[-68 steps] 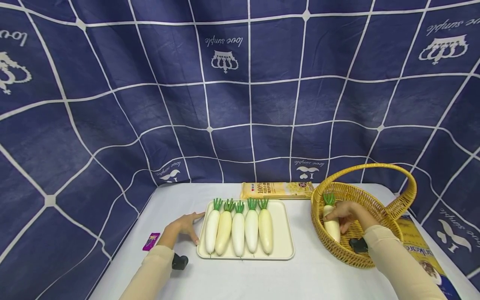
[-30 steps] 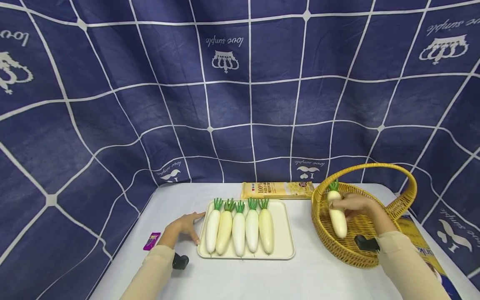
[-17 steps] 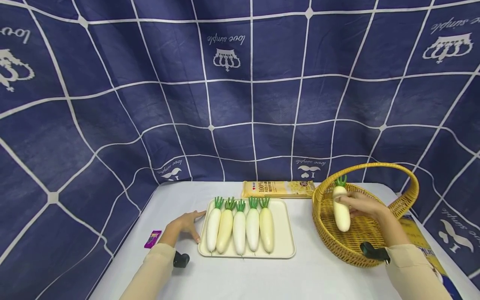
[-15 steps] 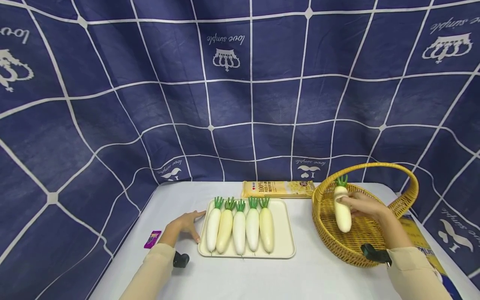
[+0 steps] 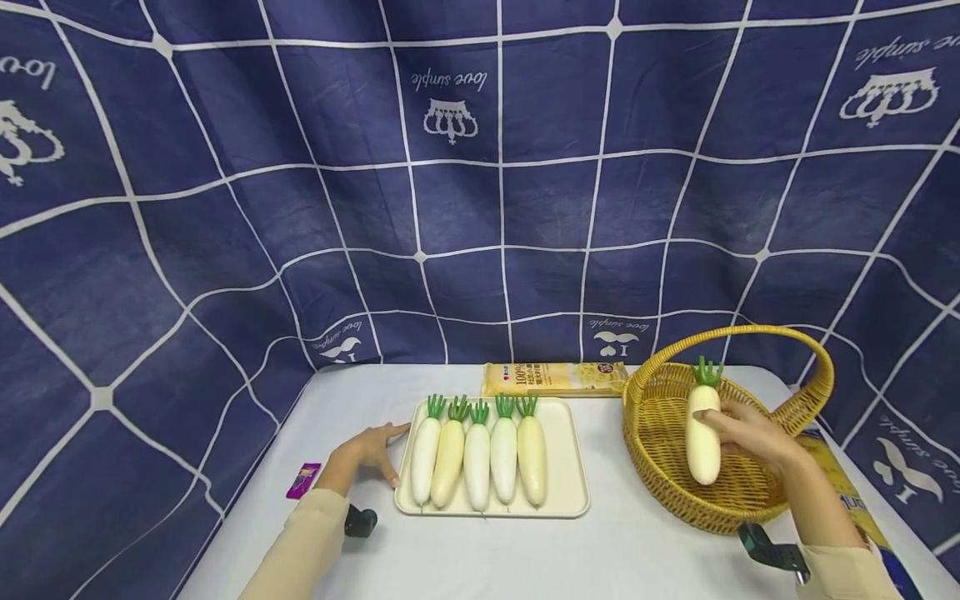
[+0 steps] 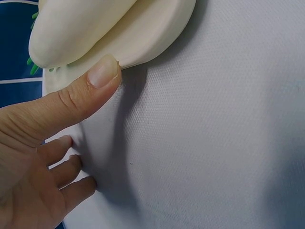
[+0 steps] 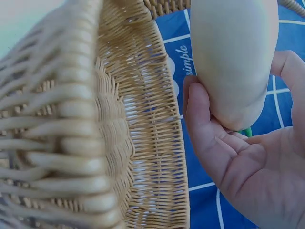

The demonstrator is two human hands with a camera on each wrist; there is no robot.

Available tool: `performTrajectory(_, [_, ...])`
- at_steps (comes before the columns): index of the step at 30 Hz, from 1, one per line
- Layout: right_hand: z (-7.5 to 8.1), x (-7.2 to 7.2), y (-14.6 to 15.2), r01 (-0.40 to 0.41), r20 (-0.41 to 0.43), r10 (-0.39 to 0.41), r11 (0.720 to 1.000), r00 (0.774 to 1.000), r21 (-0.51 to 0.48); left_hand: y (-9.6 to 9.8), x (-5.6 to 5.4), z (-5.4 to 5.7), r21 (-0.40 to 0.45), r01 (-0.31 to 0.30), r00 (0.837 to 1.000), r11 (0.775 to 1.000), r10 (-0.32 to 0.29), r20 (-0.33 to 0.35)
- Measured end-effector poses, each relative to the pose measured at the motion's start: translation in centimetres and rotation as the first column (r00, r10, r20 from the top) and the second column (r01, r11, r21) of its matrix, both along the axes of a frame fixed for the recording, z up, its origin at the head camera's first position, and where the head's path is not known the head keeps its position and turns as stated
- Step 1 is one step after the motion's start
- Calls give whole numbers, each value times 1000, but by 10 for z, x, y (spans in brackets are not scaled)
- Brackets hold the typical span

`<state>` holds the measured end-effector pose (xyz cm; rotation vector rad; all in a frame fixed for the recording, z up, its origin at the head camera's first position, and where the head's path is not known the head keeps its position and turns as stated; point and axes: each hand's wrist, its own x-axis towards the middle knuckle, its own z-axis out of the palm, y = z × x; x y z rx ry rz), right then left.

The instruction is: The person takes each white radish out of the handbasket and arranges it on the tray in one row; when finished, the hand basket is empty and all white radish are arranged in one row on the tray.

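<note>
My right hand (image 5: 750, 429) grips a white radish (image 5: 703, 450) with a green leafy top, held up over the wicker basket (image 5: 701, 515). In the right wrist view the fingers and thumb wrap round the radish (image 7: 233, 52) near its leafy end, beside the basket's woven wall (image 7: 157, 143). Several white and cream radishes (image 5: 477, 467) lie side by side on a cream tray (image 5: 562, 458), leaves toward the back. At the tray's left edge rests my left hand (image 5: 367, 450); its straight thumb touches the rim in the left wrist view, the other fingers (image 6: 71, 167) loosely bent.
A yellow food packet (image 5: 555, 379) lies behind the tray. Left of the left hand is a small purple packet (image 5: 303, 481). A yellow and blue bag (image 5: 832, 475) lies partly under the basket's right side. The basket's tall arched handle (image 5: 735, 332) rises over it.
My right hand has lifted the radish from inside the basket and carried it rightward. Basket interior now shows at the left where the radish was. The left hand and tray have stayed put.
</note>
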<state>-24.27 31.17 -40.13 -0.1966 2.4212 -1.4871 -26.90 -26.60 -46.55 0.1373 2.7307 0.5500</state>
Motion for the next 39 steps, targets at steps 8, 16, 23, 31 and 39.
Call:
performTrajectory(8, [-3, 23, 3, 45, -21, -44, 997, 999, 61, 0, 4, 1, 3, 11, 1000, 1000, -11, -9])
performTrajectory(16, [-4, 42, 2, 80, -35, -77, 993, 996, 91, 1, 4, 2, 1, 17, 1000, 1000, -17, -22])
performTrajectory(23, [-4, 54, 0, 100, -12, -99, 989, 995, 109, 1, 4, 2, -12, 9, 1000, 1000, -9, -15])
performTrajectory(31, [-7, 64, -3, 99, -14, -98, 992, 995, 76, 1, 4, 4, -14, 10, 1000, 1000, -10, -13])
performTrajectory(39, [-6, 73, -10, 44, -21, -44, 999, 999, 23, 1, 3, 3, -9, 13, 1000, 1000, -13, -15])
